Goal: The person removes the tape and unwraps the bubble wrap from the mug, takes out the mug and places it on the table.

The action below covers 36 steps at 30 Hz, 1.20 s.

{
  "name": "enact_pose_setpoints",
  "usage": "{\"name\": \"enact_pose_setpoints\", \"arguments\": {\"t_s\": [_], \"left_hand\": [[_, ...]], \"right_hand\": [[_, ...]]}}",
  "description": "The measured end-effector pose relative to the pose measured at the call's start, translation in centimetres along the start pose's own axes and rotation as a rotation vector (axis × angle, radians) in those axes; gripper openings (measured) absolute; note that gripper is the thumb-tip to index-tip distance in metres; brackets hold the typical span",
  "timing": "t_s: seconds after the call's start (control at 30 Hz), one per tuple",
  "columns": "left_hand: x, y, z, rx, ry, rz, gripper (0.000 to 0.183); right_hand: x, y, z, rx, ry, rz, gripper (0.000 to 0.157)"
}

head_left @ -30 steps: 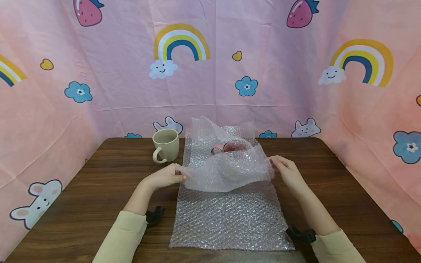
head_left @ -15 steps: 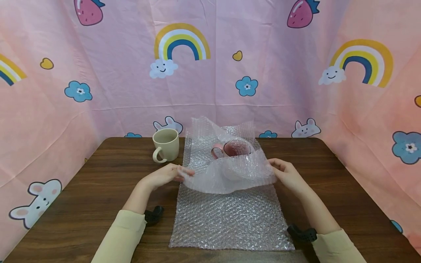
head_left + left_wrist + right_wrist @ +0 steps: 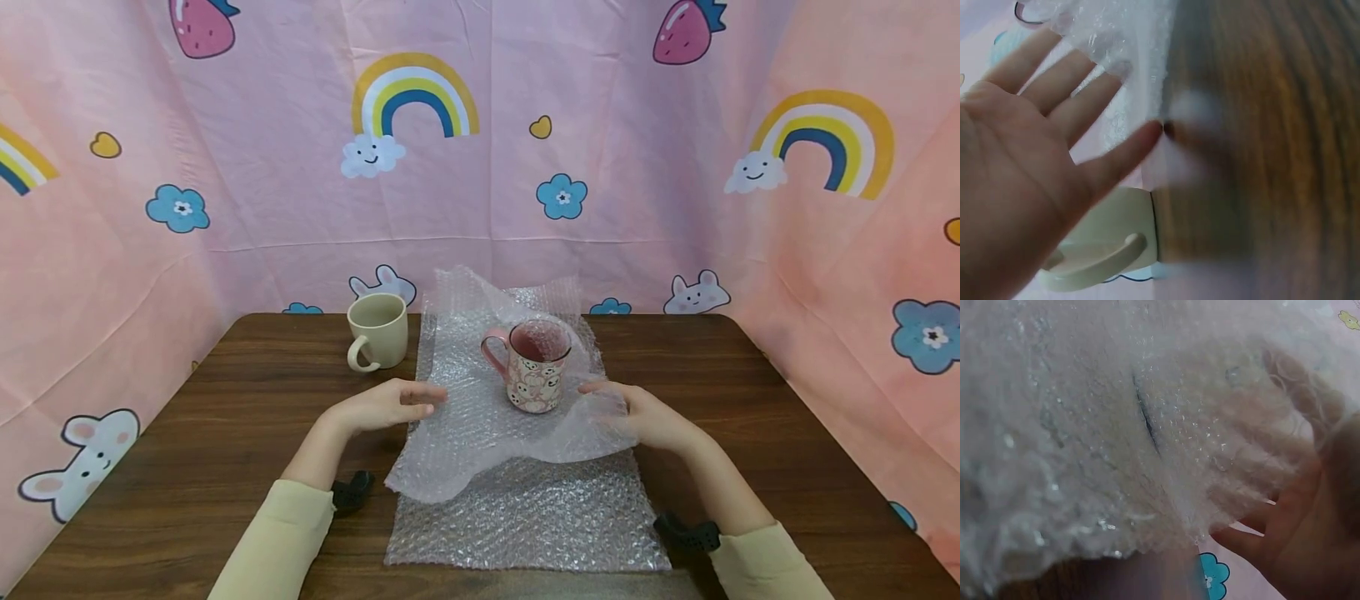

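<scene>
A pink mug with a cartoon pattern stands upright on the bubble wrap, its handle toward the left. One loose flap of wrap slopes down in front of the mug. My left hand is beside the wrap's left edge, fingers extended and holding nothing; its spread fingers show in the left wrist view. On the right, my right hand touches the flap. In the right wrist view its fingers show spread and blurred through the wrap.
A beige mug stands at the back left of the dark wooden table, close to the wrap's left edge. A patterned cloth hangs behind and at both sides. Black wrist devices sit at the sleeves.
The raised flap has come down toward me, and the pink mug's front now shows. My left hand has let go of its corner. My right hand has moved slightly inward, and its fingers have loosened.
</scene>
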<state>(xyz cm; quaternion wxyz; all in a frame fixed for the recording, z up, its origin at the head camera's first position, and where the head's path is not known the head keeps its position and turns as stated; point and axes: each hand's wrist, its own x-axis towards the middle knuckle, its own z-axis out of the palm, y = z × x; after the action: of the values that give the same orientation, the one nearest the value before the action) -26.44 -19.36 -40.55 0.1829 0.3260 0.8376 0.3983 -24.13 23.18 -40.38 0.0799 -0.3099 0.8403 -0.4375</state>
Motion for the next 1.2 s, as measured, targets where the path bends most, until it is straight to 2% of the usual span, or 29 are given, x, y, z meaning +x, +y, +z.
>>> {"name": "enact_pose_setpoints", "arguments": {"t_s": [0.27,0.43,0.7,0.93,1.2], "left_hand": [[0.4,1.2,1.1,0.175,-0.020,-0.123,0.074],[0.3,1.8,1.8,0.207,-0.038,-0.194,0.085],[0.4,2.3,2.8,0.340,-0.077,-0.220,0.099],[0.7,2.4,3.3,0.362,-0.083,-0.253,0.105],[0.9,2.8,3.7,0.381,-0.099,-0.293,0.110]], "right_hand": [[-0.3,-0.1,0.1,-0.038,-0.093,0.027,0.065],[-0.3,0.0,0.2,-0.110,-0.131,0.045,0.074],[-0.1,-0.1,0.7,-0.214,-0.183,0.123,0.096],[-0.2,-0.5,1.3,-0.341,-0.207,0.160,0.106],[0.0,-0.9,2.1,-0.369,-0.244,0.244,0.111]]}}
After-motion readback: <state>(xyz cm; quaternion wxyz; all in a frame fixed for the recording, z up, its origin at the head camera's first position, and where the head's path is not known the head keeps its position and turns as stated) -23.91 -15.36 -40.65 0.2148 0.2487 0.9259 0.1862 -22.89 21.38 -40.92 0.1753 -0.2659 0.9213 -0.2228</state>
